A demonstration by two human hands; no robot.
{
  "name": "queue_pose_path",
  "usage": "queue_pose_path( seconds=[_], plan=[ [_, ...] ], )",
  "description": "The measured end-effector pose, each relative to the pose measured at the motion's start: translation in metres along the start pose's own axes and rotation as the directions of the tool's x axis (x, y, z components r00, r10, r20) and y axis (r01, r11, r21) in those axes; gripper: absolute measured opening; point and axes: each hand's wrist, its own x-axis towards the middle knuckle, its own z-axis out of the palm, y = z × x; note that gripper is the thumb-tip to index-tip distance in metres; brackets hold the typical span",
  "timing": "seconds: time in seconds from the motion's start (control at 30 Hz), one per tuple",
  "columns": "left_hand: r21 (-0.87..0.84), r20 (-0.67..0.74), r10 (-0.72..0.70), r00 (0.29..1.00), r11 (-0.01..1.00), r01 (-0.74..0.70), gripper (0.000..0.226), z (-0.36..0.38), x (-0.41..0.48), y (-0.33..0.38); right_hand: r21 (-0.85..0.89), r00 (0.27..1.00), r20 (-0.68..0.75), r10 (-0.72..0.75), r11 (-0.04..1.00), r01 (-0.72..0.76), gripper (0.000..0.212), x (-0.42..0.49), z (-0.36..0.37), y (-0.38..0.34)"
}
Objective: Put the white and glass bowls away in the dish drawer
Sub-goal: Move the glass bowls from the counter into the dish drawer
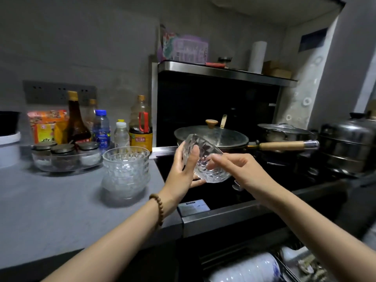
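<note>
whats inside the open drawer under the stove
White dishes stand stacked on edge in the drawer, with more white ware to their right. Its front runs past the frame's bottom edge, so the rest cannot be seen.

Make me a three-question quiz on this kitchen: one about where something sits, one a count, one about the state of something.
1. Where is the stack of glass bowls?
A. on the counter
B. on the floor
C. in a sink

2. How many jars stand in the tray?
A. one
B. three
C. six

3. The single bowl is:
A. lying upside down
B. broken in pieces
C. held by the left hand and right hand

Answers:
1 A, it stands on the grey top beside the tray.
2 B, three dark lids show side by side.
3 C, fingers of both hands curl round it in mid-air.
</note>
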Motion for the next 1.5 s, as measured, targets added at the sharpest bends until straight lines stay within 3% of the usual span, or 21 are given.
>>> queue_pose_path(
  seconds=[0.17,0.33,0.6,0.73,0.93,1.13,1.3,1.5],
  plan=[
    [0.014,0.133,-0.173,0.976,0.985,0.173,0.082,0.048,-0.008,-0.048,0.039,0.991,0.036,0.127,0.991,-0.129,0.030,-0.045,-0.041,0.038],
    [0.073,0.254,-0.364,0.896,0.931,0.357,0.076,0.079,-0.023,-0.114,0.121,0.947,0.083,0.310,0.940,-0.318,0.026,-0.090,-0.066,0.088],
    [0.295,0.303,-0.600,0.740,0.798,0.526,0.085,0.090,-0.052,-0.214,0.052,0.802,0.145,0.580,0.805,-0.592,0.034,-0.133,-0.066,0.171],
    [0.402,0.265,-0.682,0.682,0.721,0.565,0.076,0.088,-0.066,-0.249,0.088,0.705,0.160,0.691,0.702,-0.707,0.012,-0.144,-0.057,0.204],
    [0.563,0.216,-0.636,0.741,0.701,0.438,0.051,0.071,-0.089,-0.290,0.089,0.501,0.168,0.849,0.493,-0.866,0.007,-0.156,-0.050,0.252],
    [0.873,0.238,-0.627,0.741,0.473,0.120,0.066,0.042,-0.117,-0.333,0.069,0.300,0.239,0.923,0.293,-0.954,0.011,-0.157,-0.038,0.300],
    [0.931,0.307,-0.555,0.773,0.344,-0.123,0.076,0.028,-0.138,-0.357,-0.010,0.134,0.334,0.933,0.145,-0.989,0.011,-0.147,-0.027,0.327],
    [0.919,0.326,-0.507,0.798,0.367,-0.143,0.077,0.024,-0.146,-0.368,-0.075,0.042,0.369,0.929,0.075,-0.994,0.013,-0.148,-0.009,0.354]
  ],
)
